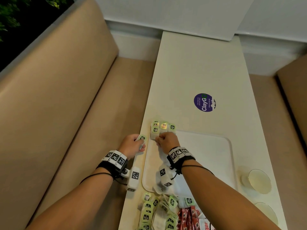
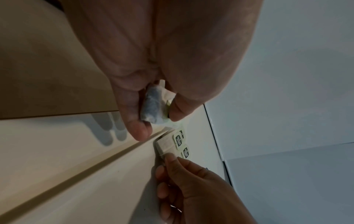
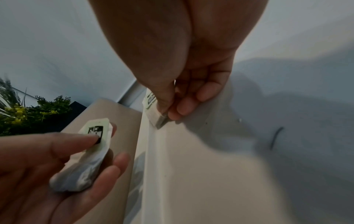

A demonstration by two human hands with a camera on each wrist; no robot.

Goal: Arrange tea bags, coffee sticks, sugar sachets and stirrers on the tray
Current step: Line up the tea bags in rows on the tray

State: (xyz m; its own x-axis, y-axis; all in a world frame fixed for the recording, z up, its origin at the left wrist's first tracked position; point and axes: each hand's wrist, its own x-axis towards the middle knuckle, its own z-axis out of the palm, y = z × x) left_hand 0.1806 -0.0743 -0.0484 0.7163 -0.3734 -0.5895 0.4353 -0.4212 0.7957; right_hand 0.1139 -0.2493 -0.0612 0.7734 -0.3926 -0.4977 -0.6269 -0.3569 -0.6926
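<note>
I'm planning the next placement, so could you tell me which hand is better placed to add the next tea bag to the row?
Left. The left hand already holds a tea bag beside the tray, while the right hand is pinching a bag in the row.

One tray (image 1: 230,146), two hands, four tea bags at its corner (image 1: 163,126).

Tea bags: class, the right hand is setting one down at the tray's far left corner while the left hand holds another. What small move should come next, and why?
Probably release: the right hand pinches a tea bag already lying in the row at the tray corner. Then it could take the tea bag in the left hand, which waits beside the tray.
</note>
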